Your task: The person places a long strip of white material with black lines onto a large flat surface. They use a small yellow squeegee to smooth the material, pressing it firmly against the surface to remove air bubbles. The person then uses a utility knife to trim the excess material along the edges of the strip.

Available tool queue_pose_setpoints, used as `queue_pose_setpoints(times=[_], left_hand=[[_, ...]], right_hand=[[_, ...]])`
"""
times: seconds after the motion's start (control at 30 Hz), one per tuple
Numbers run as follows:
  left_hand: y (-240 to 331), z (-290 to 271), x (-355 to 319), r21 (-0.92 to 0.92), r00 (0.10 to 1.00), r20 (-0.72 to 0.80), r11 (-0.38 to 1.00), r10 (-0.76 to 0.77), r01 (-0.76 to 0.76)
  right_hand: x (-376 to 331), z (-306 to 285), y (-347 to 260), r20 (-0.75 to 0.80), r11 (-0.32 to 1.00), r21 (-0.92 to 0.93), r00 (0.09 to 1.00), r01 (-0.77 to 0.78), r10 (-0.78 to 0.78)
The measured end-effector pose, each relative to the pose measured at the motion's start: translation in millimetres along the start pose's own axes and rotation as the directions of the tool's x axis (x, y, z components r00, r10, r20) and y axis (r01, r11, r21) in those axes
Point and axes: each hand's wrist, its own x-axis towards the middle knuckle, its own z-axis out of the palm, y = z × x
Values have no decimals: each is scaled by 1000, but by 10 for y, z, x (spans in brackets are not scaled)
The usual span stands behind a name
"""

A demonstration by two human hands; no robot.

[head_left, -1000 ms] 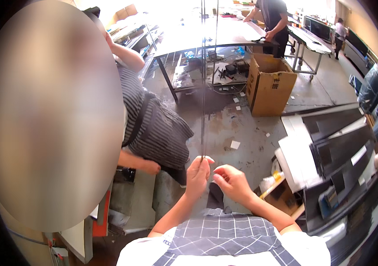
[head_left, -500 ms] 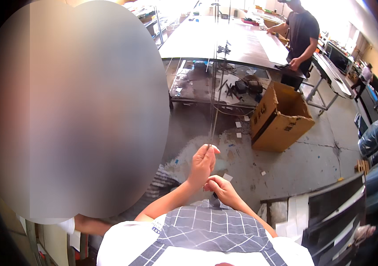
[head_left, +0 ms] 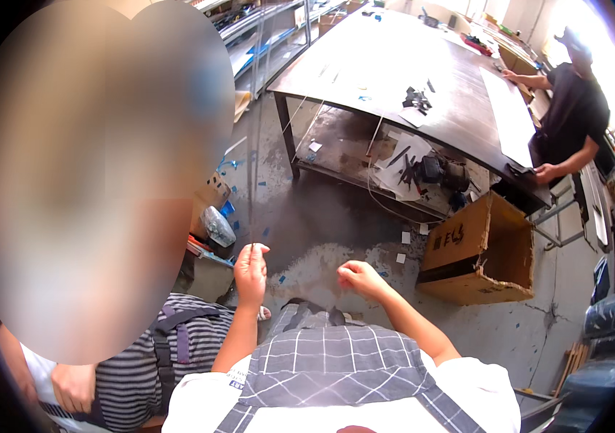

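Observation:
My left hand (head_left: 251,274) is closed in front of me, fingers pressed together round some long thin strips (head_left: 252,180). The strips stand nearly upright above the hand and look faint and smeared. To the right, apart from it, my right hand (head_left: 362,278) is curled closed over the floor. Whether anything is inside its fingers cannot be made out. A checked apron (head_left: 329,361) covers my front, below both hands.
Ahead stands a large dark-topped table (head_left: 437,86) with black pieces on it. An open cardboard box (head_left: 459,249) sits at its near right corner. A co-worker (head_left: 574,108) handles a white sheet (head_left: 506,115). Close on my left is another person in stripes (head_left: 130,382), partly blurred out.
My view has swung to the left. My hands have drawn apart: the left hand has moved left with the strips, and the right hand is now away from it.

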Motion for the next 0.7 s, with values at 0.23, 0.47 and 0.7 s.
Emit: queue_pose_setpoints(times=[0.23, 0.47, 0.7], left_hand=[[-233, -375, 966, 70, 980, -191, 995, -63, 77], [-148, -746, 2527, 39, 975, -212, 996, -73, 83], [267, -839, 3721, 54, 983, -163, 995, -79, 89]], right_hand=[[1760, -175, -552, 25, 939, 280, 980, -198, 199], [3519, -1, -1163, -281, 943, 306, 934, -129, 219], [4611, -78, -1575, -651, 815, 497, 749, 297, 124]])
